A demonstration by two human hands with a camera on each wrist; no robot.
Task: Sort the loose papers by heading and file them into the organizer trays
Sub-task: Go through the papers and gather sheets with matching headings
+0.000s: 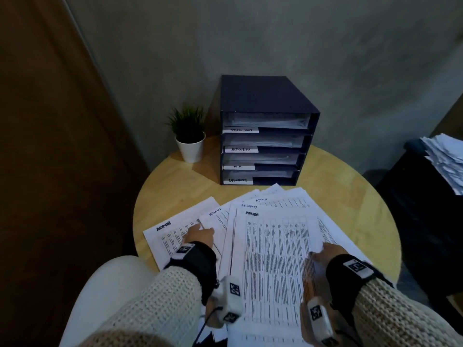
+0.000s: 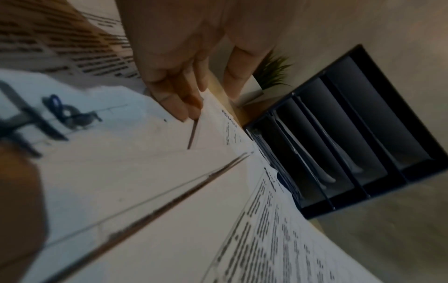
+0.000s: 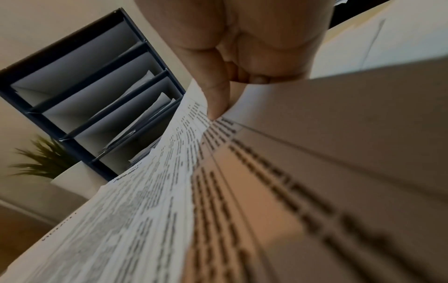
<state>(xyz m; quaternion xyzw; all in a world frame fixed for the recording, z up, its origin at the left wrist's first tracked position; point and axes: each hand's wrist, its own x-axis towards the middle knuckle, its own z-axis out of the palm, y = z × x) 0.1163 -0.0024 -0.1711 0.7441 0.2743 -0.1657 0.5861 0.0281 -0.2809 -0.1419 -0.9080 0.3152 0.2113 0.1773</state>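
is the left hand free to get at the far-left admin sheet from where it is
Probably yes: the left hand already rests on the far-left ADMIN sheet, which lies uncovered at the spread's left edge, with only a neighbouring sheet overlapping its right side.

The room I see from my head is dim and bluish, the wall bowing toward the corners. The organizer throws a soft shadow leftward onto the table. Its labels are smeared (only some read). Both wrist views are warmer, and the papers nearest the lens blur badly.
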